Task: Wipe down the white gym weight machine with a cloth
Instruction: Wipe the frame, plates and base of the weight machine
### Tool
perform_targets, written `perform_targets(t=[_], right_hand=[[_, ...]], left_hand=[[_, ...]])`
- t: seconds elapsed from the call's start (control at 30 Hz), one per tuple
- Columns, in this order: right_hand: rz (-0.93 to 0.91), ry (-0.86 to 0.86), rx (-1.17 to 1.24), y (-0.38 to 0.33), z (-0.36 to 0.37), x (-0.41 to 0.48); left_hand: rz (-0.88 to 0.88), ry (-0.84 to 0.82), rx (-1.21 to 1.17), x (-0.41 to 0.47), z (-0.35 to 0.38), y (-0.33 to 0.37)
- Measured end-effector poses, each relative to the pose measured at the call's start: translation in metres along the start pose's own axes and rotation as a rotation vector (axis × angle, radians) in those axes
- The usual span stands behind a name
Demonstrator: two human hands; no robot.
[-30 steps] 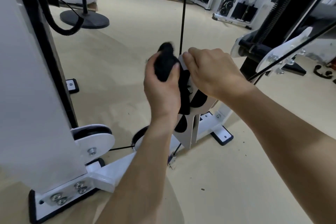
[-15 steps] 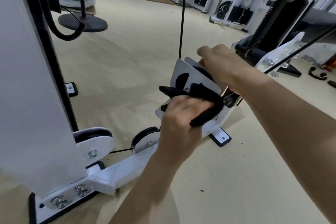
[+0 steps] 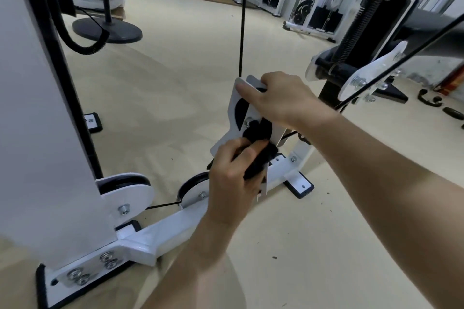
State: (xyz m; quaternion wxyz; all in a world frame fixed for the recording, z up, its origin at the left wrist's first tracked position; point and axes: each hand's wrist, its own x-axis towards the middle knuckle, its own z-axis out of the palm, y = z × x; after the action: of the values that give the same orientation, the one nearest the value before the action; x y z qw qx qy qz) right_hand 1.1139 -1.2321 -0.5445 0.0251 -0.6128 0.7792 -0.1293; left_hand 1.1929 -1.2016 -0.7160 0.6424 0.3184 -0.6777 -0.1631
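The white weight machine [image 3: 37, 133] fills the left side, and its white base rail [image 3: 160, 236] runs along the floor to the middle. A white pulley bracket [image 3: 234, 118] hangs on a black cable [image 3: 242, 20] at the centre. My right hand [image 3: 283, 100] grips the top of this bracket, fingers curled over its edge. My left hand [image 3: 231, 183] holds a bunched black cloth [image 3: 258, 150] and presses it against the bracket's lower face. Part of the bracket's lower end is hidden behind the cloth and my left hand.
A black corrugated hose [image 3: 75, 40] loops off the machine at left. A round black stand base [image 3: 108, 30] sits behind on the beige floor. A black spring column and white plate [image 3: 371, 75] stand at right. Other weight stations [image 3: 316, 12] line the far wall.
My left hand brought the cloth down from the bracket's top to its lower face. My right hand shifted its grip on the top edge as the bracket swung.
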Motion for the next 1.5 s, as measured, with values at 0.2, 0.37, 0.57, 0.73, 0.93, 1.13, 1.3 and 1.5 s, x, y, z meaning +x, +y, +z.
perform_targets(t=[0.2,0.37,0.57,0.73,0.93,1.13,1.3,1.5], right_hand=[[-0.120,0.114,-0.212,-0.004,0.011,-0.008],[-0.148,0.129,-0.235,-0.007,0.010,-0.009],[-0.134,0.072,-0.197,0.004,0.004,-0.010],[-0.185,0.171,-0.212,-0.011,0.016,-0.005],[-0.080,0.086,-0.363,-0.002,0.006,-0.012],[-0.738,0.544,-0.049,0.002,0.035,-0.074],[-0.082,-0.088,1.084,0.024,0.074,-0.145],[0.402,-0.115,1.431,0.105,0.031,-0.181]], left_hand=[[-0.814,0.144,-0.300,0.004,-0.009,-0.043],[-0.686,0.120,-0.310,0.016,0.015,0.008],[-0.501,-0.031,-0.145,-0.026,0.004,0.037],[-0.653,0.133,-0.286,0.013,0.003,0.010],[-0.829,-0.169,-0.343,-0.048,0.012,0.036],[-0.908,-0.045,-0.618,0.002,-0.056,0.034],[-0.887,-0.076,-0.926,0.029,-0.052,0.074],[-0.624,-0.586,-0.154,0.027,0.006,0.128]])
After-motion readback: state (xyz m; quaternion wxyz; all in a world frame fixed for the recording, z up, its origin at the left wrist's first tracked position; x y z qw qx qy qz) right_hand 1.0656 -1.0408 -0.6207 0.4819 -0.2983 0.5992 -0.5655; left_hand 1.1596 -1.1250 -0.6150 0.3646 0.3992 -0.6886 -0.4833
